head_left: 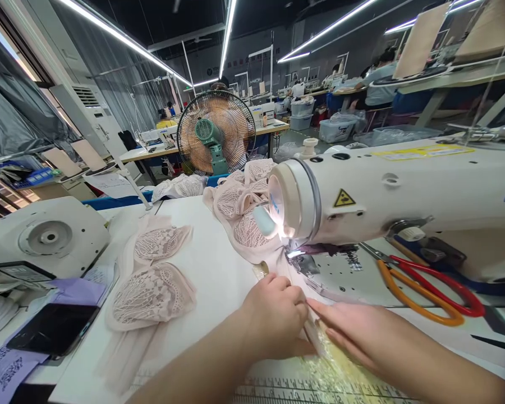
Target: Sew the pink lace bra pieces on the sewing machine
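A beige lace bra point(250, 227) lies on the machine bed, part of it under the lit head of a white sewing machine point(362, 185). My left hand point(273, 311) is closed on the bra's thin fabric just in front of the needle area, its fingers curled down. Right beside it, my right hand point(349, 331) presses thumb and fingers together at the fabric's edge; what lies between them is partly hidden. A shiny yellowish strip point(334, 359) runs beneath both hands. Another lace bra point(151, 294) rests flat on the white table to the left.
Scissors with orange and red handles point(425, 286) lie right of the needle area. A printed ruler point(273, 390) crosses the table's front edge. At left are a black phone point(53, 330) on purple papers and a second machine point(44, 235). A large fan point(216, 132) stands beyond.
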{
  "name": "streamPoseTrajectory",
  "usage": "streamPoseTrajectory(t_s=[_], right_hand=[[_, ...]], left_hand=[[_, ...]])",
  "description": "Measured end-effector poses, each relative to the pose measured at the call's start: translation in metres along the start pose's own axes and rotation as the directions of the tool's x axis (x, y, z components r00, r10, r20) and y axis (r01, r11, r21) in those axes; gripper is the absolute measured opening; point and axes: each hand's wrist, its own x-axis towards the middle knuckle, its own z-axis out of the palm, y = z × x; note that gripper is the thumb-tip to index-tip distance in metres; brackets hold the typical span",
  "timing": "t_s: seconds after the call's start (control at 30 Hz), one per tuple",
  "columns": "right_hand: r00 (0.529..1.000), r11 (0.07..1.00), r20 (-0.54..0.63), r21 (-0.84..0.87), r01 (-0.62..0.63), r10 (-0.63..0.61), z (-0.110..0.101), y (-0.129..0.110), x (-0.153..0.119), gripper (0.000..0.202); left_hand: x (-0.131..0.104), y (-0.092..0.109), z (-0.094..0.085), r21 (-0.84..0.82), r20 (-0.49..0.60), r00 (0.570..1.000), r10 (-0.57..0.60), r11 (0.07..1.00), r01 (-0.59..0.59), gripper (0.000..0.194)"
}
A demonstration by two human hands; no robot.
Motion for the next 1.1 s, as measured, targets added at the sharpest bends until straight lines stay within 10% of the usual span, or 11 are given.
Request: streamPoseTrajectory(t_s=[0.17,0.4,1.1], right_hand=[[0.976,0.999,0.212,-0.035,-0.039,0.046,-0.023,-0.01,0.017,0.041],[0.909,0.973,0.365,-0.183,-0.141,0.2,-0.039,-0.025,0.035,0.042],[0.931,0.946,0.276,-0.283,-0.158,0.238,-0.026,-0.028,0.035,0.052]], left_hand=[[-0.001,-0.007,0.002,0.014,-0.037,0.999,-0.013,1.0,0.013,0.019],[-0.001,-0.02,0.023,0.049,-0.165,0.986,0.008,0.999,0.0,0.019],[0.003,-0.034,0.021,-0.001,-0.113,0.988,-0.104,0.994,0.105,0.039]])
